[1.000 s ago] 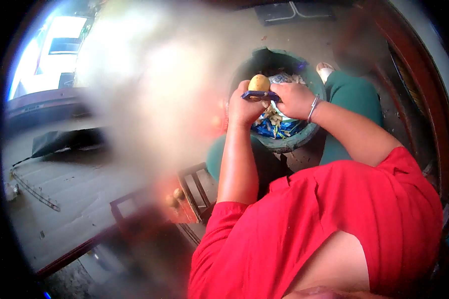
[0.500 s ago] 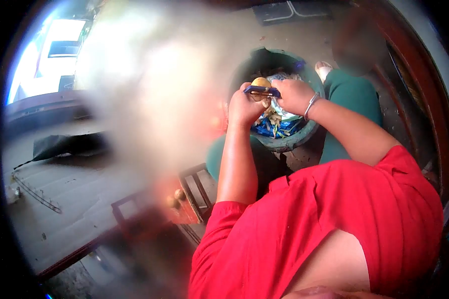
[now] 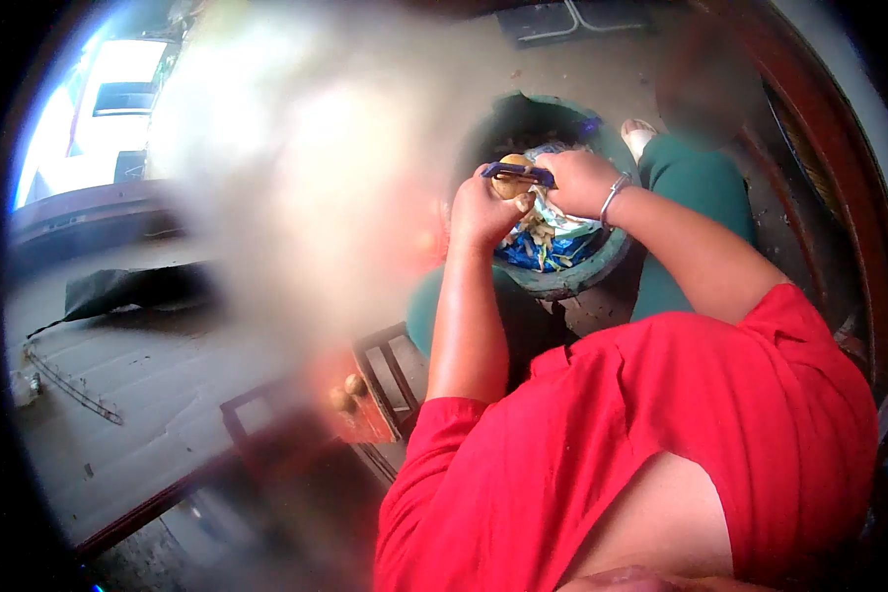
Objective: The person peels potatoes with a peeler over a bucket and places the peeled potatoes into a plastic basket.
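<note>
My left hand (image 3: pixel 481 212) is closed around a yellowish potato (image 3: pixel 514 160) above the bin. In my right hand (image 3: pixel 580 184), which wears a bangle at the wrist, is a dark blue peeler (image 3: pixel 520 176) lying across the potato. My left fingers hide much of the potato. Below both hands stands the round green bin (image 3: pixel 602 268), holding peelings (image 3: pixel 538 233) and blue and white plastic. It sits between my knees.
Several potatoes (image 3: pixel 346 395) lie to the left on a reddish surface, blurred by a smear on the lens. A cardboard-like board (image 3: pixel 118 395) with a dark cloth-like item (image 3: pixel 138 288) is further left. A wooden frame (image 3: pixel 863 187) curves along the right.
The peeler and my right hand have shifted slightly, and the peeler is tilted a little differently on the potato. My left hand keeps its grip.
</note>
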Demonstrator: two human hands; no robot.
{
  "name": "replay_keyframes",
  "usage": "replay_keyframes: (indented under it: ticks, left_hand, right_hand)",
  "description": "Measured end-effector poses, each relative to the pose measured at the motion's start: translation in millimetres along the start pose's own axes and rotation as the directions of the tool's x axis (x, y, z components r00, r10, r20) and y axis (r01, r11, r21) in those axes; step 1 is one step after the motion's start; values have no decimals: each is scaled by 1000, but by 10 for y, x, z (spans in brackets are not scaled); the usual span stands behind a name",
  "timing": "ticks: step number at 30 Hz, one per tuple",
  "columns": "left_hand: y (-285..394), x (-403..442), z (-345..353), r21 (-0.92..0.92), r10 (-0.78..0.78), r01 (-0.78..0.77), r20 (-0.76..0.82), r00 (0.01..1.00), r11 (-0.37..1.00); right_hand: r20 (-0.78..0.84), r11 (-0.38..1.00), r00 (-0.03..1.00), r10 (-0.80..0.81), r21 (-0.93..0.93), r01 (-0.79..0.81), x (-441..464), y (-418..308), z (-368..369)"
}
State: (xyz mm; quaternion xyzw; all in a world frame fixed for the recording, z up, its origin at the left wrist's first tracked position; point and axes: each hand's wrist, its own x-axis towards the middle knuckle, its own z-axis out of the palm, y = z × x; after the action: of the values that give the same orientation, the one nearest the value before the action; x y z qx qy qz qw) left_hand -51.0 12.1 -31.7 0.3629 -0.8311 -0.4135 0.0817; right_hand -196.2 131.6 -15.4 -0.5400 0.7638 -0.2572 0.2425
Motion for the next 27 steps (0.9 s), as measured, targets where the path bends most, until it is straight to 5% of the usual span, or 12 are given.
replay_keyframes:
  ticks: [13, 16, 19, 23, 25, 26, 27]
  left_hand:
    - [96, -61, -61, -22, 3, -2, 48, 999, 1000]
    - [130, -123, -102, -94, -4, 9, 54, 999, 996]
    - [248, -143, -161, -85, 26, -23, 28, 999, 996]
    - [138, -132, -112, -98, 22, -22, -1, 1000, 995]
    - [208, -118, -108, -304, 89, -89, -12, 996, 949]
    - [218, -150, -148, -63, 52, -52, 2, 999, 997]
    - [203, -143, -128, -63, 54, -54, 0, 999, 997]
  right_hand:
    - [85, 1000, 996, 21, 5, -22, 72, 95, -39]
    - [56, 958, 958, 280, 40, -283, 237, 396, 11]
    - [4, 980, 981, 192, -54, -191, 195, 397, 24]
    - [26, 979, 990, 136, 148, -138, 105, 312, 52]
    - [15, 978, 995, 95, 184, -96, 90, 273, 21]
    - [1, 980, 998, 68, 188, -67, 91, 241, 9]
    - [-14, 980, 999, 41, 193, -37, 91, 219, 7]
